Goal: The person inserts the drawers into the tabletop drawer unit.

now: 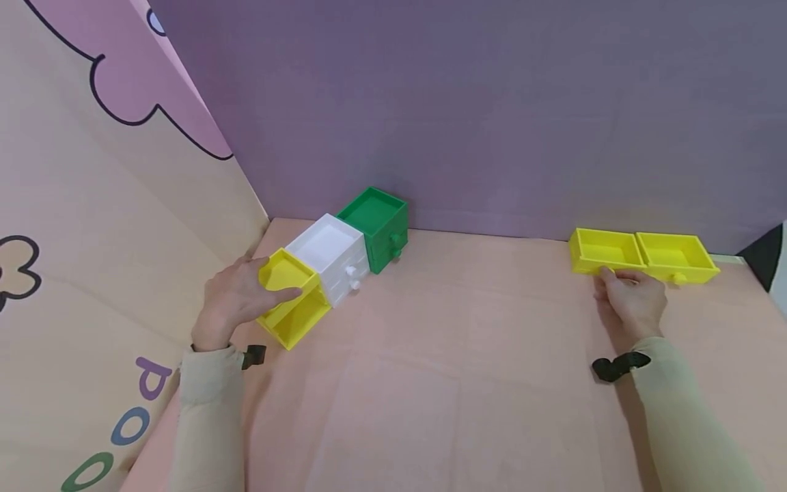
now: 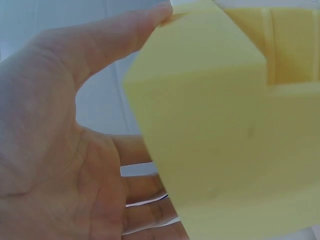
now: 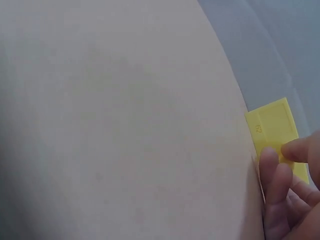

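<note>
My left hand (image 1: 236, 297) grips a small yellow drawer cabinet (image 1: 295, 328) with an open front. The thumb lies along its top front edge, and the other fingers reach round its side and back. In the left wrist view the yellow cabinet (image 2: 205, 130) fills the right half. Far to the right, my right hand (image 1: 636, 301) pinches the knob of a yellow drawer (image 1: 609, 249) between thumb and fingers. The right wrist view shows the front of that drawer (image 3: 272, 125) with the fingers at its knob. Beside it lies a second yellow drawer (image 1: 676, 253), its knob facing me.
A white drawer cabinet (image 1: 326, 242) stands against the yellow one, followed by a green drawer cabinet (image 1: 375, 212), in a diagonal row. Behind runs a purple-grey wall (image 1: 467, 116); at left rises a printed panel (image 1: 111, 225). A pink cloth (image 1: 455, 369) covers the table.
</note>
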`<state>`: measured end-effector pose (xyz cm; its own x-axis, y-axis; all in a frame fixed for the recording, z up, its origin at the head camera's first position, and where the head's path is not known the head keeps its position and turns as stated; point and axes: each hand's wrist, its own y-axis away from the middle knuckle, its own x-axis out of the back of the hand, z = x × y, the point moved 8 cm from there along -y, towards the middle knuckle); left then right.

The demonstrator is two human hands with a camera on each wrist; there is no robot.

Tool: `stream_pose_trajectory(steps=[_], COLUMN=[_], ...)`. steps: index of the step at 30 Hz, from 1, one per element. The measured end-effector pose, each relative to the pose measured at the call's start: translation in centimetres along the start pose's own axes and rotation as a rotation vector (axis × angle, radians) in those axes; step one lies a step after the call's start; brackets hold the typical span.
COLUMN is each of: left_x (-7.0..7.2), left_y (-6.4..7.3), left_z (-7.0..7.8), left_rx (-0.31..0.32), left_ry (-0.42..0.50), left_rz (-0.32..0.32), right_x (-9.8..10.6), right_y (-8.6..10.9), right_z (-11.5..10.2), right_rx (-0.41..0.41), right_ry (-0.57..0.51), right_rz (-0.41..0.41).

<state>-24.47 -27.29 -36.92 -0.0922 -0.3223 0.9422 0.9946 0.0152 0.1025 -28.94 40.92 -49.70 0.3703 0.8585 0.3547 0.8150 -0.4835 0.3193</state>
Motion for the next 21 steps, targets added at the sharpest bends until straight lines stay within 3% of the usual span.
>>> stream_pose_trajectory(steps=[10,16,21], left_x=[0.2,-0.2,-0.1], left_y=[0.0,0.0,0.0], left_z=[0.0,-0.2,-0.1], left_rx=[-0.007,0.007,0.013], left_ry=[0.013,0.025,0.022], left_rz=[0.015,0.0,0.004], right_x=[-0.3,-0.6,-0.9], right_y=[0.3,0.7,1.7], right_z=[-0.5,-0.7,-1.0], right_rx=[0.042,0.094,0.109], right_ry=[-0.108,-0.019,-0.005], right_rz=[-0.024,-0.026,-0.029])
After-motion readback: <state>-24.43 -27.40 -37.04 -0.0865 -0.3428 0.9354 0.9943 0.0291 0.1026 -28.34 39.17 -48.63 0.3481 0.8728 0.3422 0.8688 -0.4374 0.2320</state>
